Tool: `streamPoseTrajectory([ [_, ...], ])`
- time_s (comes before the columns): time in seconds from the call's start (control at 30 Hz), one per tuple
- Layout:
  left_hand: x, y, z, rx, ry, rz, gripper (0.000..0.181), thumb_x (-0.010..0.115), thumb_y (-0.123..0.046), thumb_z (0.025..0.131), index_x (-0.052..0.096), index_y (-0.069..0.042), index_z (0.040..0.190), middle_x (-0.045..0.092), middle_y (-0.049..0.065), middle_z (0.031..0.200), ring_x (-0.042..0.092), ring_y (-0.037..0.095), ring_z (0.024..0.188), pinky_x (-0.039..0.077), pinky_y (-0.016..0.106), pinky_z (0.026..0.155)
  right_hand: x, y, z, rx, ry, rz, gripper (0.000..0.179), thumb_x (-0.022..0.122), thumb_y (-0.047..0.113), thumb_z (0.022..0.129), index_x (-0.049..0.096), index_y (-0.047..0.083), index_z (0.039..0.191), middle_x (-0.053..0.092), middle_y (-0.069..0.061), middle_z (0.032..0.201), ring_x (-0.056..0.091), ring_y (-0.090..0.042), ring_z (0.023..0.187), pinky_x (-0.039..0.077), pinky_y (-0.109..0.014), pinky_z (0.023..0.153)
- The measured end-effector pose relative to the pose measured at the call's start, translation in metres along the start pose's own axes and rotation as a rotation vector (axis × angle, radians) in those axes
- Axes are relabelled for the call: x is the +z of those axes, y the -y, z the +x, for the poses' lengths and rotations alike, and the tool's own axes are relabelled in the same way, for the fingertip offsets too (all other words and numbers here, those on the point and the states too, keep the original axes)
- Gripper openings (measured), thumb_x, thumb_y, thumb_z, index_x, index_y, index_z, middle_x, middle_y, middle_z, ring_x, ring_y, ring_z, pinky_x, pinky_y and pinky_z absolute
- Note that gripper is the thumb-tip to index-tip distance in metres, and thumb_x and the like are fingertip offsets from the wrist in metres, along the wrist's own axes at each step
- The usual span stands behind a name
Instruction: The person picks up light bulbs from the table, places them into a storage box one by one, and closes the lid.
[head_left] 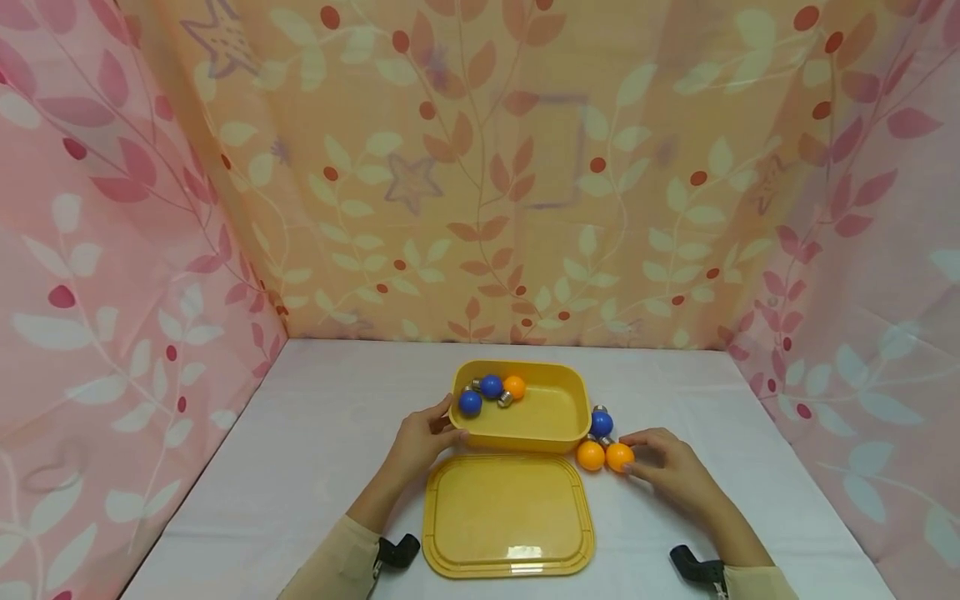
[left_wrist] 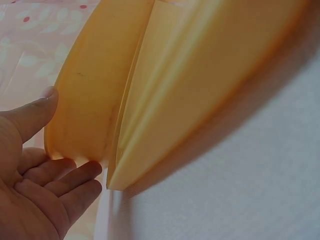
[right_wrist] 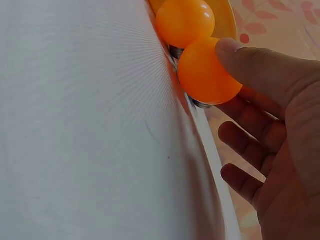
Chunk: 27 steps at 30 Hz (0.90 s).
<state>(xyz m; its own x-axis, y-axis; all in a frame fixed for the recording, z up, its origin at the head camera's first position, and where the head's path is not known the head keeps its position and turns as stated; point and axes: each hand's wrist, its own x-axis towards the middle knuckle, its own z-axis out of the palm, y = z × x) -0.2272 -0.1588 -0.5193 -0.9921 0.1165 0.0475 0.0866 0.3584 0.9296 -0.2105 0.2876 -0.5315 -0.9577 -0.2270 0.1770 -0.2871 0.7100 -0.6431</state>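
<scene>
A yellow plastic box (head_left: 551,437) holds two blue light bulbs (head_left: 470,403) and one orange light bulb (head_left: 514,386), all at its left end. My left hand (head_left: 422,437) grips the box's left front corner, thumb on one side and fingers on the other. At the box's right end lie a blue bulb (head_left: 602,422) and two orange bulbs on the cloth. My right hand (head_left: 671,467) pinches the rightmost orange bulb (right_wrist: 207,72) between thumb and index finger; the other fingers are loosely bent. The second orange bulb (right_wrist: 185,22) sits right beside it.
A yellow lid (head_left: 508,512) lies flat in front of the box, between the forearms. White cloth (head_left: 300,450) covers the table. Patterned fabric (head_left: 480,167) hangs at the back and both sides. Each wrist wears a black camera mount (head_left: 399,551).
</scene>
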Motion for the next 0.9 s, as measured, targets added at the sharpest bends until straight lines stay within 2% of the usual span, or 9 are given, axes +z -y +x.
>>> streamPoseTrajectory([
  [0.13, -0.002, 0.001, 0.000, 0.010, -0.002, -0.015, 0.077, 0.082, -0.024, 0.089, 0.043, -0.013, 0.155, 0.050, 0.007, 0.155, 0.063, 0.026, 0.127, 0.058, 0.032, 0.095, -0.004, 0.002, 0.001, -0.034, -0.020, -0.005, 0.036, 0.087, 0.040, 0.082, 0.075, 0.029, 0.114, 0.069, 0.007, 0.117, 0.062, -0.020, 0.114, 0.050, -0.054, 0.102],
  [0.27, -0.001, 0.001, 0.000, 0.011, 0.008, -0.035, 0.077, 0.081, -0.023, 0.090, 0.042, -0.012, 0.156, 0.049, 0.008, 0.156, 0.063, 0.028, 0.128, 0.058, 0.030, 0.094, -0.012, 0.004, 0.000, -0.073, -0.040, 0.006, 0.037, 0.086, 0.041, 0.082, 0.074, 0.034, 0.116, 0.068, 0.012, 0.119, 0.059, -0.007, 0.115, 0.049, -0.031, 0.103],
  [0.37, 0.000, 0.001, 0.000, 0.010, 0.010, -0.027, 0.077, 0.081, -0.022, 0.091, 0.042, -0.012, 0.156, 0.048, 0.008, 0.156, 0.062, 0.028, 0.129, 0.058, 0.029, 0.093, -0.018, 0.009, 0.002, -0.119, -0.045, 0.040, 0.037, 0.086, 0.036, 0.084, 0.073, 0.034, 0.119, 0.068, 0.012, 0.121, 0.056, -0.001, 0.116, 0.040, -0.013, 0.101],
  [0.47, -0.001, -0.001, 0.001, 0.006, 0.009, -0.014, 0.077, 0.081, -0.022, 0.091, 0.042, -0.013, 0.156, 0.049, 0.007, 0.156, 0.062, 0.027, 0.129, 0.058, 0.029, 0.093, -0.025, 0.017, 0.007, -0.163, -0.056, 0.067, 0.038, 0.086, 0.030, 0.085, 0.072, 0.031, 0.121, 0.067, 0.011, 0.123, 0.055, 0.001, 0.117, 0.034, -0.006, 0.101],
  [0.63, -0.002, -0.003, 0.001, 0.014, 0.005, -0.009, 0.077, 0.081, -0.023, 0.090, 0.041, -0.012, 0.156, 0.050, 0.008, 0.156, 0.062, 0.028, 0.129, 0.058, 0.029, 0.093, -0.035, 0.033, 0.024, -0.211, -0.052, 0.075, 0.040, 0.086, 0.028, 0.085, 0.072, 0.030, 0.123, 0.068, 0.009, 0.123, 0.056, -0.002, 0.116, 0.035, -0.007, 0.102],
  [0.77, -0.001, -0.001, 0.000, 0.014, 0.008, -0.002, 0.077, 0.081, -0.023, 0.090, 0.042, -0.011, 0.156, 0.050, 0.009, 0.155, 0.063, 0.027, 0.128, 0.059, 0.028, 0.092, -0.041, 0.044, 0.041, -0.267, -0.010, 0.075, 0.038, 0.084, 0.027, 0.087, 0.072, 0.029, 0.123, 0.069, 0.008, 0.123, 0.057, -0.006, 0.117, 0.038, -0.010, 0.104],
  [0.83, -0.001, -0.001, 0.000, 0.005, 0.008, 0.002, 0.078, 0.081, -0.024, 0.090, 0.042, -0.012, 0.156, 0.050, 0.009, 0.155, 0.063, 0.026, 0.127, 0.059, 0.028, 0.092, -0.044, 0.051, 0.051, -0.290, 0.022, 0.075, 0.037, 0.084, 0.027, 0.087, 0.072, 0.029, 0.123, 0.069, 0.008, 0.123, 0.057, -0.009, 0.119, 0.041, -0.017, 0.106],
  [0.9, 0.000, -0.001, 0.001, 0.000, 0.009, 0.002, 0.078, 0.082, -0.024, 0.090, 0.042, -0.013, 0.156, 0.050, 0.009, 0.155, 0.064, 0.026, 0.127, 0.059, 0.029, 0.092, -0.047, 0.058, 0.060, -0.301, 0.062, 0.078, 0.036, 0.082, 0.028, 0.089, 0.072, 0.030, 0.123, 0.068, 0.009, 0.124, 0.056, -0.010, 0.120, 0.045, -0.030, 0.108],
])
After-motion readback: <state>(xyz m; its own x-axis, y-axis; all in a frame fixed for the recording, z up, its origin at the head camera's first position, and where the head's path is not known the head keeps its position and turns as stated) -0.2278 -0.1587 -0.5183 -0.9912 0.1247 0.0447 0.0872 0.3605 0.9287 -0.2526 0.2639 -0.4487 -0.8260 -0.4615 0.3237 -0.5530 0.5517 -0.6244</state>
